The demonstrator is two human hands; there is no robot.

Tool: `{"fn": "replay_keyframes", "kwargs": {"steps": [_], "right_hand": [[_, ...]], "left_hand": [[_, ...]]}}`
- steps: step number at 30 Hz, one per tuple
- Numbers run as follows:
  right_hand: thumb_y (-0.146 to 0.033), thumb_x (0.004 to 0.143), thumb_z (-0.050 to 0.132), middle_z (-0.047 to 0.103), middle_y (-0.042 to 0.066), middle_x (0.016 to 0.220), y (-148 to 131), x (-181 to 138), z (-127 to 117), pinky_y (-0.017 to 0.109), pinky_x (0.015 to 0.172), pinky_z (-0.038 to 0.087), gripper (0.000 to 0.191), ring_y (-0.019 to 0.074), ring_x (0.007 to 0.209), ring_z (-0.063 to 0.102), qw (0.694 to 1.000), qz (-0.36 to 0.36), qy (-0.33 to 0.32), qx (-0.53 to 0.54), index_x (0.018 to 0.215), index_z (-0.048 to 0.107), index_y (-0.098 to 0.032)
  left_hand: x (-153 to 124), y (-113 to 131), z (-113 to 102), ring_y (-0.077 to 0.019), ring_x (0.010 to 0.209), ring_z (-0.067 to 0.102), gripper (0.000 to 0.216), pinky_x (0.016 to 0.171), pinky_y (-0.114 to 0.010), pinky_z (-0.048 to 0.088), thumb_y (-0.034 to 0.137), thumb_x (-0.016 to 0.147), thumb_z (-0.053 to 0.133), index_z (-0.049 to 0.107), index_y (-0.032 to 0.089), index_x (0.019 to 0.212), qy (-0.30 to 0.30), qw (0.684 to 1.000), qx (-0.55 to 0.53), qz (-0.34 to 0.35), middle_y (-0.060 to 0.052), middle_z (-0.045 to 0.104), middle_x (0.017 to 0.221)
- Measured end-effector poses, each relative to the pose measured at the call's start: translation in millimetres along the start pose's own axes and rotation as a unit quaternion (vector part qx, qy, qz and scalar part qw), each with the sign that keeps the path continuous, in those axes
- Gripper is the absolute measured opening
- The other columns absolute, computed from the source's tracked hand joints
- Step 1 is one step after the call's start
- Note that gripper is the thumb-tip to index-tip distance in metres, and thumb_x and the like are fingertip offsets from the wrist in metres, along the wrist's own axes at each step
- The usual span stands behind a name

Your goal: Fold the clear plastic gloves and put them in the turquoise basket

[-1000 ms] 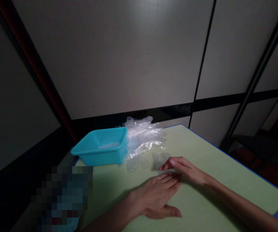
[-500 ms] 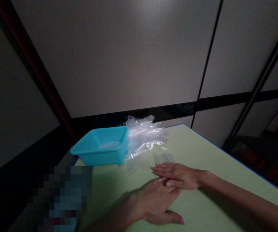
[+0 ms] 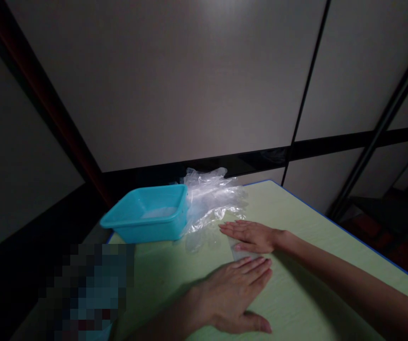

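Note:
A small piece of thin translucent plastic [image 3: 238, 253] lies flat on the pale green table [image 3: 317, 265], partly covered by my hands. My right hand [image 3: 253, 236] rests palm down over its far part, fingers stretched out to the left. Nearer to me, my left hand [image 3: 232, 293] lies flat with its fingertips at the plastic's near edge and its thumb spread. Neither hand grips anything. Beyond them is a heap of clear disposable plastic gloves [image 3: 213, 194], loosely layered.
A turquoise plastic basin [image 3: 150, 232] stands at the table's far left, with something whitish inside. Behind the table rise pale wardrobe panels [image 3: 197, 94] with dark strips. A pixelated patch [image 3: 93, 289] hides the lower left.
My right hand has slid forward, away from my left hand, which it was touching. The translucent plastic now shows between them. My left hand has stayed nearly in place.

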State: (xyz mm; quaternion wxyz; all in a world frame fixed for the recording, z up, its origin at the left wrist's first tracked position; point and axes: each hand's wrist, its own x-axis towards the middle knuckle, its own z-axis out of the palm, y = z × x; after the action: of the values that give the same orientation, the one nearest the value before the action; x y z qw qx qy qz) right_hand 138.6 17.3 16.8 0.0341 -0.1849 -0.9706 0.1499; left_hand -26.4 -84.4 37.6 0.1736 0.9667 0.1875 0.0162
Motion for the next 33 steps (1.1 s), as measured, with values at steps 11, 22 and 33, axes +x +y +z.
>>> {"fn": "replay_keyframes", "kwargs": {"steps": [11, 22, 33], "right_hand": [[-0.034, 0.089, 0.032, 0.026, 0.011, 0.14, 1, 6, 1, 0.036, 0.104, 0.022, 0.052, 0.0186, 0.128, 0.023, 0.996, 0.033, 0.071, -0.036, 0.136, 0.023, -0.012], [-0.031, 0.092, 0.027, 0.032, 0.008, 0.138, -52, -31, -9, 0.036, 0.105, 0.023, 0.046, 0.0164, 0.127, 0.025, 0.993, -0.04, 0.051, 0.103, 0.134, 0.028, -0.014], [-0.036, 0.091, 0.031, 0.019, 0.005, 0.142, -18, -17, 0, 0.038, 0.106, 0.014, 0.052, 0.0166, 0.13, 0.017, 0.997, -0.034, 0.0, 0.069, 0.138, 0.013, -0.02]], "left_hand": [[0, -4, 5, -0.0226, 0.131, 0.009, 0.074, 0.107, -0.034, 0.013, 0.056, 0.085, 0.029, 0.017, 0.004, 0.135, 0.008, 0.999, 0.031, 0.012, -0.015, 0.014, 0.142], [1, 0, 7, -0.0275, 0.115, 0.042, 0.065, 0.097, -0.037, 0.03, 0.054, 0.081, 0.04, 0.036, 0.006, 0.124, 0.024, 0.996, 0.08, -0.013, -0.017, 0.046, 0.124], [-1, 2, 4, -0.0247, 0.127, 0.026, 0.073, 0.103, -0.033, 0.02, 0.056, 0.083, 0.033, 0.022, 0.003, 0.133, 0.025, 0.999, 0.039, 0.0, -0.018, 0.028, 0.137]]}}
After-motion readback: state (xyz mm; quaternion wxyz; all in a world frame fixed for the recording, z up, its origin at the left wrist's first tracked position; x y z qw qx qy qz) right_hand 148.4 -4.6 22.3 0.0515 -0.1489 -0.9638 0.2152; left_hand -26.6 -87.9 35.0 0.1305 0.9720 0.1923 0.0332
